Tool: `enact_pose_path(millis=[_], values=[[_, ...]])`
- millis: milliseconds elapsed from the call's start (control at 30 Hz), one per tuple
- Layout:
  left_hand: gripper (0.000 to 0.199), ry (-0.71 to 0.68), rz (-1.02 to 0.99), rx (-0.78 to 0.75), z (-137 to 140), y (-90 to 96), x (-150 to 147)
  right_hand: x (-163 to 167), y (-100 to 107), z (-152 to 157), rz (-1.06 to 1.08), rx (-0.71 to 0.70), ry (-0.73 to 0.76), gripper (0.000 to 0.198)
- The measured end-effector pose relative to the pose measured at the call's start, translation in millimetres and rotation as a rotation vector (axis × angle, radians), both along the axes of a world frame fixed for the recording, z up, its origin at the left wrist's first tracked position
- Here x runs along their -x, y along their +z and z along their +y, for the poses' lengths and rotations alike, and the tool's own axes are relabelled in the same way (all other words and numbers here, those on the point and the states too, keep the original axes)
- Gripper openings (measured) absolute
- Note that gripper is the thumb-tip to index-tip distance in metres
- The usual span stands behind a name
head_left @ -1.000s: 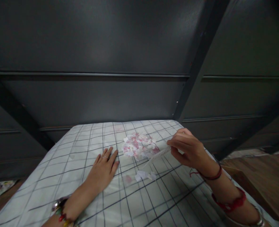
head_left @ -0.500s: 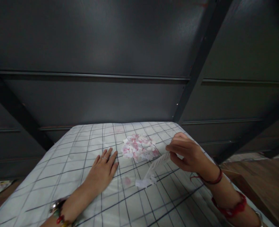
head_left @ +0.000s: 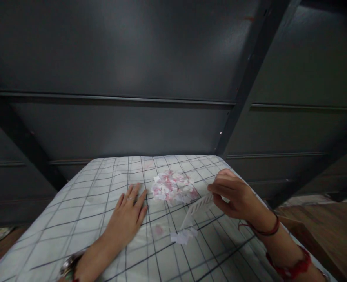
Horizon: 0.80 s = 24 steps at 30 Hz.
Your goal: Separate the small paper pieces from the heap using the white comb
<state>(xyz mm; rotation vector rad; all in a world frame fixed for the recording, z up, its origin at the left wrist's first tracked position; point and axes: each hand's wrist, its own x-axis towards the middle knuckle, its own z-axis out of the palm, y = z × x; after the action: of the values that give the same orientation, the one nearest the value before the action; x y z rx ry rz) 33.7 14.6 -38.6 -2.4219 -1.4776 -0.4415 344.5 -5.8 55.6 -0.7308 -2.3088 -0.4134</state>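
My left hand [head_left: 128,216] lies flat on the checked tablecloth [head_left: 102,219], fingers stretched and slightly apart, holding nothing. In a pinch, my right hand [head_left: 232,194] grips a white slotted flat piece [head_left: 201,206], possibly plastic, whose exact kind I cannot make out. It slants down to the left. At its lower end lies a small cluster of white paper scraps [head_left: 184,236], near or touching its edge. Beyond, between both hands, sits a larger pile of torn white and pink paper bits [head_left: 173,187]. The fingers hide the piece's upper end.
A dark panelled wall [head_left: 138,129] rises right behind the table. A faint pink stain [head_left: 158,230] marks the cloth beside the small scraps. An open brown box [head_left: 305,239] stands on the floor at the right, below the table edge.
The small scraps and the lower end of the slotted piece have shifted slightly toward me. My left hand stays in place on the cloth. The view has tilted a little.
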Motion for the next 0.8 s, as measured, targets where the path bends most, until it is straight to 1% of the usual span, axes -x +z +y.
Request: enact_pose_path(millis=[67, 133, 167, 200, 233, 267, 300, 333, 400, 533, 700, 800], values=[[0.039, -0.034, -0.004, -0.083, -1.7, 8.8, -2.7, 0.0, -0.4, 0.4, 0.008, -0.023, -0.010, 0.016], [0.036, -0.129, -0.034, -0.137, -5.3, 21.0, -7.7, -1.5, -1.0, 1.5, 0.036, -0.047, -0.020, 0.017], [0.035, -0.214, -0.057, -0.118, -8.0, 27.1, -11.0, -2.8, -1.4, 2.4, 0.054, -0.061, -0.029, 0.017], [0.036, -0.341, -0.084, -0.078, -11.3, 32.7, -15.0, -4.4, -1.9, 3.4, 0.072, -0.076, -0.041, 0.018], [0.037, -0.476, -0.109, -0.012, -15.0, 37.4, -19.4, -6.2, -2.4, 4.6, 0.087, -0.089, -0.055, 0.019], [0.037, -0.581, -0.134, 0.060, -18.8, 40.9, -24.0, -8.0, -3.2, 5.9, 0.100, -0.099, -0.070, 0.020], [0.040, -0.649, -0.139, 0.136, -22.5, 43.3, -28.6, -9.6, -4.0, 7.2, 0.108, -0.104, -0.084, 0.021], [0.042, -0.684, -0.146, 0.183, -25.8, 44.6, -32.8, -10.8, -4.9, 8.5, 0.109, -0.107, -0.096, 0.021], [0.046, -0.706, -0.112, 0.240, -30.2, 45.1, -39.1, -12.4, -6.8, 10.8, 0.092, -0.116, -0.118, 0.019], [0.057, -0.684, -0.021, 0.263, -31.4, 43.6, -42.4, -13.0, -8.9, 13.6, 0.033, -0.132, -0.151, 0.016], [0.058, -0.639, 0.066, 0.254, -28.4, 43.4, -41.0, -13.0, -9.1, 13.8, 0.036, -0.124, -0.152, 0.014], [0.052, -0.620, 0.107, 0.199, -27.0, 43.4, -40.5, -12.3, -9.5, 13.2, 0.038, -0.115, -0.159, 0.015]])
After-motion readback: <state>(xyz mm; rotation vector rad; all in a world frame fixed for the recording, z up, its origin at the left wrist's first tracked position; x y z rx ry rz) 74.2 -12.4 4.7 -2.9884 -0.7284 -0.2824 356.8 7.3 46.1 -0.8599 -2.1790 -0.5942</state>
